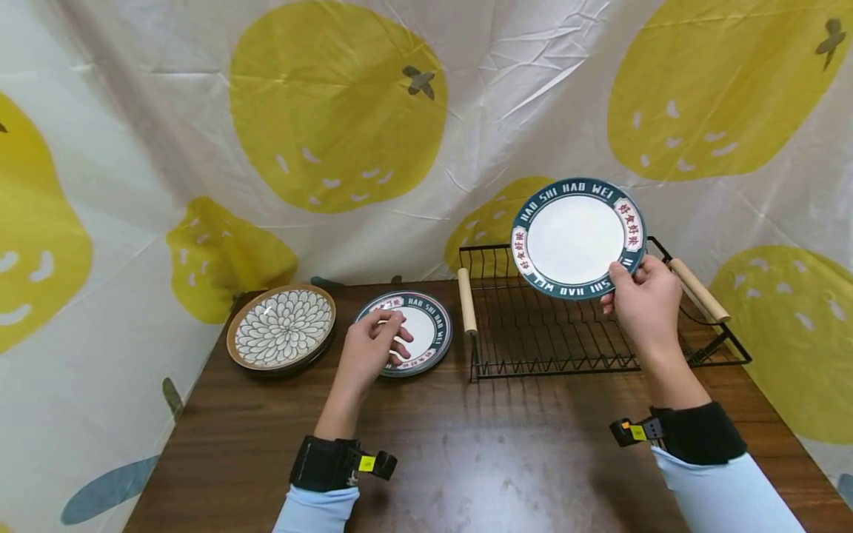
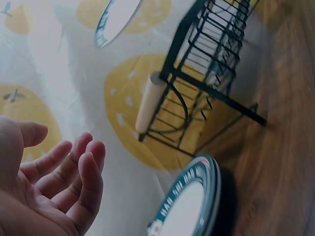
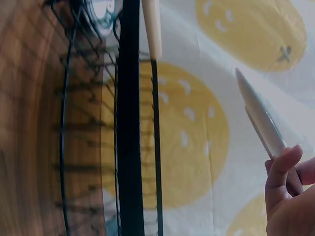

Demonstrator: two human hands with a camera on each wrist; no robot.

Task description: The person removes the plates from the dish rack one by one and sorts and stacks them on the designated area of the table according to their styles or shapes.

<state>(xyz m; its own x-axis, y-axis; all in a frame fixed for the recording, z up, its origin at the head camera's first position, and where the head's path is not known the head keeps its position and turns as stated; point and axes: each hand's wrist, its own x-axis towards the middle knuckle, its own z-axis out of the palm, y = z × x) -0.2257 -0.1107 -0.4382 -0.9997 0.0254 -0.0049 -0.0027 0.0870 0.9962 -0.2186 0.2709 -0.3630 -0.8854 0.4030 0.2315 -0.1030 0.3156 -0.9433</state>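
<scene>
My right hand pinches a white plate with a teal lettered rim by its lower right edge. The plate is raised and tilted over a black wire dish rack with wooden handles; in the right wrist view the held plate appears nearly edge-on. My left hand, fingers loosely bent and holding nothing, hovers over matching teal-rimmed plates stacked on the table. The left wrist view shows that left hand apart from the stack, palm and fingertips bare.
At the table's back left sits a stack of brown-rimmed plates with a petal pattern. Behind everything hangs a white cloth printed with yellow fruit. The brown wooden table stretches out in front of the rack and plates.
</scene>
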